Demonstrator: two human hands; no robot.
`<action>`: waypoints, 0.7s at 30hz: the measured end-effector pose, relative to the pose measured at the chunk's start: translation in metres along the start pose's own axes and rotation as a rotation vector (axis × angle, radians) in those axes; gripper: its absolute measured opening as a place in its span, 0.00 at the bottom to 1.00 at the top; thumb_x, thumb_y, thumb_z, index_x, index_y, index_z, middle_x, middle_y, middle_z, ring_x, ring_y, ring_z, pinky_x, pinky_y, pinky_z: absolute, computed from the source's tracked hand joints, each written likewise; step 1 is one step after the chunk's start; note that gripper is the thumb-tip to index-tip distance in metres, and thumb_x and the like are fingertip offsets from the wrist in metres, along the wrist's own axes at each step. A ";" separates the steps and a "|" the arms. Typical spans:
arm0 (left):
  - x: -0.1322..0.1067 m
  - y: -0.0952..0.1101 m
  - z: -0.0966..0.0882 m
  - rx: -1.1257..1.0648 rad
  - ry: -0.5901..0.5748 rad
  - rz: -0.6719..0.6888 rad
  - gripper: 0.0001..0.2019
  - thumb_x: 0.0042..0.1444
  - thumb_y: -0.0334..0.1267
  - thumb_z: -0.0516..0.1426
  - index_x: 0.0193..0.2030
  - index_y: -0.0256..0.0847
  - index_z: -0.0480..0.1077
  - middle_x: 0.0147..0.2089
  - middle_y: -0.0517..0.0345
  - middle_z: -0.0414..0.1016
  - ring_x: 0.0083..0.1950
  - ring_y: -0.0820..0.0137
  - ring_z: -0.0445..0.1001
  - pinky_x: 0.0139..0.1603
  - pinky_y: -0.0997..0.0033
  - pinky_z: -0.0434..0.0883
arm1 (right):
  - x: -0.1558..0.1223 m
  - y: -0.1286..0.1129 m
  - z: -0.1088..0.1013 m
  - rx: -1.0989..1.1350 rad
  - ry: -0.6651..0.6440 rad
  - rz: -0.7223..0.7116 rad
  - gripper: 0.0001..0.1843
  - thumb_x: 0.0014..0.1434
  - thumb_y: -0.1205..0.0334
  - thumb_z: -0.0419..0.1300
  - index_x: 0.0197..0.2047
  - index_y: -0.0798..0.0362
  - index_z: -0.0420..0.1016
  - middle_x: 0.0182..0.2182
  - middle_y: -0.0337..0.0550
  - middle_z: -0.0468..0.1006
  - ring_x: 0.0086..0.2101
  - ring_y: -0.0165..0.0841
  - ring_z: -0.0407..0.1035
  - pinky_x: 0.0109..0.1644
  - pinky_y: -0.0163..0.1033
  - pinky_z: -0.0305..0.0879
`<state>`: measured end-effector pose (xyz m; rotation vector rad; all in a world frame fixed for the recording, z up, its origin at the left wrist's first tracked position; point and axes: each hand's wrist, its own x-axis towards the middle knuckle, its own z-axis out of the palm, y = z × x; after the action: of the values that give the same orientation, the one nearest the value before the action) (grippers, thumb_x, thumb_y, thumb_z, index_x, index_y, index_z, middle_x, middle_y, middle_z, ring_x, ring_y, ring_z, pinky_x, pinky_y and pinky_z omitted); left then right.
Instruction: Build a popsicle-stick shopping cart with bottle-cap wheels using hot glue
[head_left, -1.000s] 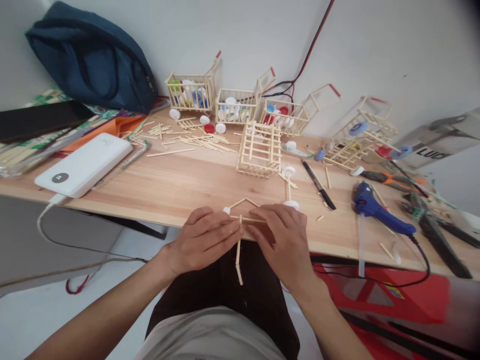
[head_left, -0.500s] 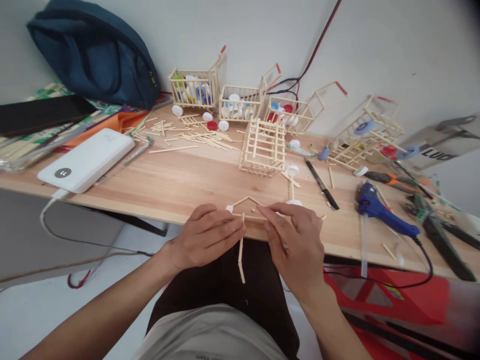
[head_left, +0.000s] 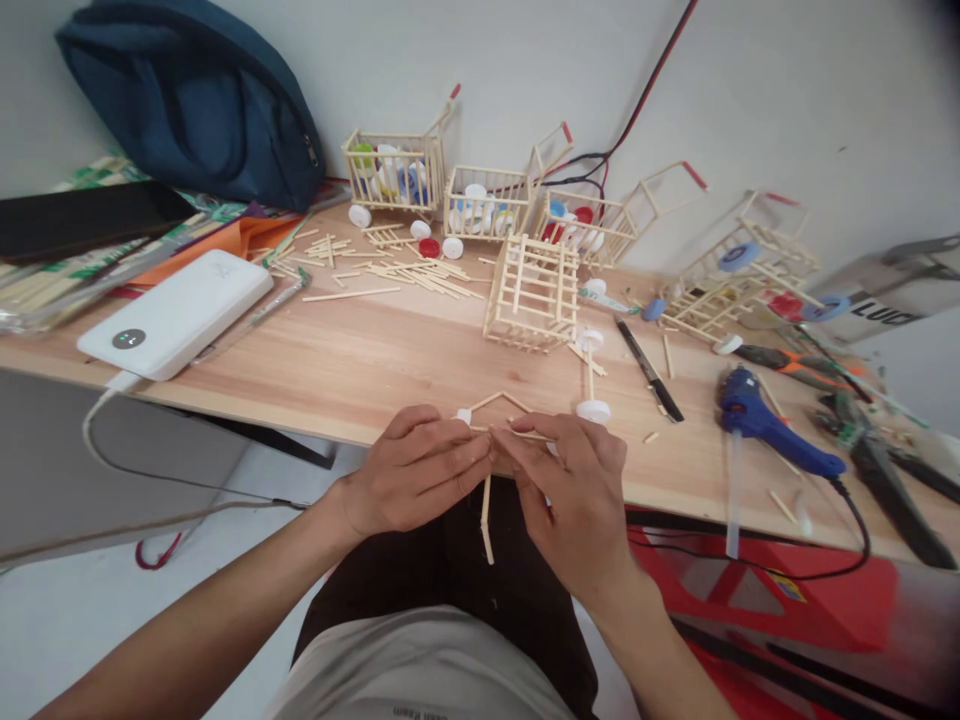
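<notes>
My left hand and my right hand meet over the near edge of the wooden table. Both pinch a small frame of thin wooden sticks with a white cap wheel at its left corner. One stick of the frame hangs down below the hands toward my lap. The fingertips of both hands touch at the frame's middle. An unfinished stick basket stands just beyond, and a stick axle with two white cap wheels lies to the right of the hands.
Several stick carts filled with bottle caps line the wall. Loose sticks lie behind. A white power bank sits left, a blue bag behind it. A blue glue gun, black pen and pliers lie right.
My right hand has moved left, so its fingertips now press against those of my left hand on the stick frame. The view has shifted slightly.
</notes>
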<state>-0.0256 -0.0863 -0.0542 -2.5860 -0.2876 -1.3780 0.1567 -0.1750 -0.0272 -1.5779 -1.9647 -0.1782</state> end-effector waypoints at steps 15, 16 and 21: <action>0.002 -0.002 0.000 0.008 -0.013 0.011 0.09 0.52 0.29 0.64 0.41 0.40 0.75 0.42 0.67 0.82 0.43 0.74 0.77 0.45 0.67 0.72 | 0.009 0.010 0.006 -0.095 0.019 0.087 0.04 0.62 0.63 0.60 0.36 0.49 0.77 0.41 0.44 0.77 0.43 0.38 0.63 0.46 0.46 0.53; 0.002 -0.002 0.000 0.020 -0.011 0.019 0.09 0.53 0.30 0.64 0.41 0.41 0.75 0.42 0.68 0.82 0.42 0.74 0.78 0.44 0.68 0.72 | 0.009 0.010 0.007 -0.091 0.018 0.086 0.04 0.62 0.63 0.60 0.36 0.49 0.77 0.40 0.44 0.77 0.43 0.38 0.63 0.46 0.46 0.53; 0.005 -0.003 -0.001 0.044 -0.002 0.041 0.06 0.56 0.29 0.62 0.40 0.41 0.75 0.41 0.69 0.82 0.40 0.75 0.79 0.42 0.69 0.73 | 0.008 0.009 0.009 -0.062 0.000 0.098 0.05 0.62 0.63 0.59 0.35 0.51 0.75 0.39 0.44 0.77 0.42 0.37 0.63 0.46 0.45 0.53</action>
<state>-0.0247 -0.0830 -0.0496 -2.5433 -0.2610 -1.3399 0.1609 -0.1613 -0.0324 -1.7099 -1.8940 -0.2012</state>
